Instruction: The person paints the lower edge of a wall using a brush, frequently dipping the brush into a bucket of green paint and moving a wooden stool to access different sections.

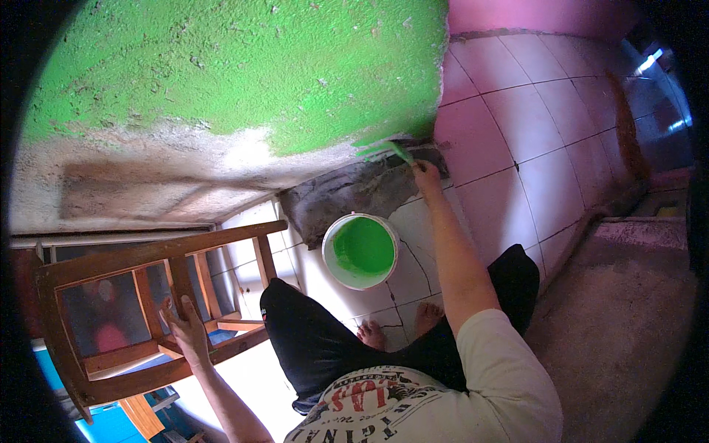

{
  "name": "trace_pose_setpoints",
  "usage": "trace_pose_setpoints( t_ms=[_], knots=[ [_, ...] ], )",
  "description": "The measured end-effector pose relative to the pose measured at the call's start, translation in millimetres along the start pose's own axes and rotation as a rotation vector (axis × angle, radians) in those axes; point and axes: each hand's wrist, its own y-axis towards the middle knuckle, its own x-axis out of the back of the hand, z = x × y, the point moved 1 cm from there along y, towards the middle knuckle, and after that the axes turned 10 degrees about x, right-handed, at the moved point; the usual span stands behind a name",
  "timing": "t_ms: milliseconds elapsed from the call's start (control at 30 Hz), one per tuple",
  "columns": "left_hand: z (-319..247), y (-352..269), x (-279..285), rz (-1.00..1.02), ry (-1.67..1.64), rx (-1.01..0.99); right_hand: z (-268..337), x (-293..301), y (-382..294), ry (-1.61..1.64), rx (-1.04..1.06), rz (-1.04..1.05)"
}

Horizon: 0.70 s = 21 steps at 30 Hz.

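In my right hand (426, 176) is the handle of a green-coated paint tool (400, 150), its head blurred at the foot of the rough wall (249, 72). I cannot tell whether it is a brush or a roller. Vivid green paint covers the upper wall, while the lower band is bare, stained plaster. Below the tool, on the floor, stands a white bucket (327, 260) with green paint (363, 246) inside. My left hand (187, 329) has its fingers apart and nothing in it, in front of a slat of a wooden chair (166, 252); whether they touch is unclear.
Dark cloth or sacking (354, 194) lies along the wall's base. Cracked white tiles (471, 144) extend right, towards a pink wall (532, 14). A raised grey ledge (604, 310) is beside my right knee. Blue items (108, 423) lie beneath the chair. My bare feet (372, 335) are behind the bucket.
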Motion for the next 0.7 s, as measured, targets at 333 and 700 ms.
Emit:
trace_pose_setpoints(
  t_ms=[333, 700],
  knots=[
    [-42.2, 2.2, -9.4, 0.081, -0.148, 0.022, -48.1, -30.0, -12.4, 0.181, -0.15, -0.256],
    [-19.6, -7.0, 4.8, 0.063, -0.187, -0.023, 11.0, -96.2, -46.9, 0.035, 0.052, 0.46]
  ],
)
